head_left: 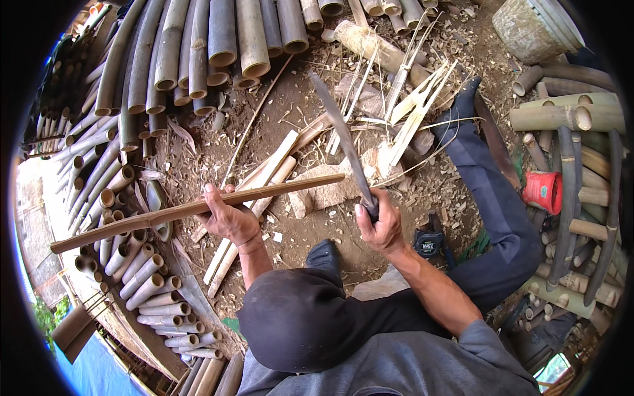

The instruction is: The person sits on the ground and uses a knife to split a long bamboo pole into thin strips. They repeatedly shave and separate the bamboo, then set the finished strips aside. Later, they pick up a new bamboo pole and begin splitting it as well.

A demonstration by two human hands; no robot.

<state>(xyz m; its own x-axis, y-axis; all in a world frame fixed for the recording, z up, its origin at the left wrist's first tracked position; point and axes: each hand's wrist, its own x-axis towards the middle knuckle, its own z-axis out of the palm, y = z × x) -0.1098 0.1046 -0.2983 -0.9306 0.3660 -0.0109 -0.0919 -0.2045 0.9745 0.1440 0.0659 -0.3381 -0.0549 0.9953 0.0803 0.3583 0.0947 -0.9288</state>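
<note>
My left hand (231, 221) is closed around a long brown bamboo strip (145, 221), which slants from the far left up toward the middle. In my right hand (384, 226) is the dark handle of a machete (344, 131), its long blade pointing up and away. The strip's right end lies close to the blade's lower part; whether they touch I cannot tell. Below them on the ground rests a rough pale wood block (323, 188). Several pale split bamboo pieces (281, 175) lie beneath my left hand. Beyond the block is a bundle of thin split slivers (422, 105).
Stacked bamboo poles (221, 33) fill the far left, with cut bamboo tubes (148, 287) at the near left. On the right are a dirty white bucket (528, 30), a red container (543, 191) and a bamboo frame (590, 228). A black tape measure (428, 243) is beside my right forearm.
</note>
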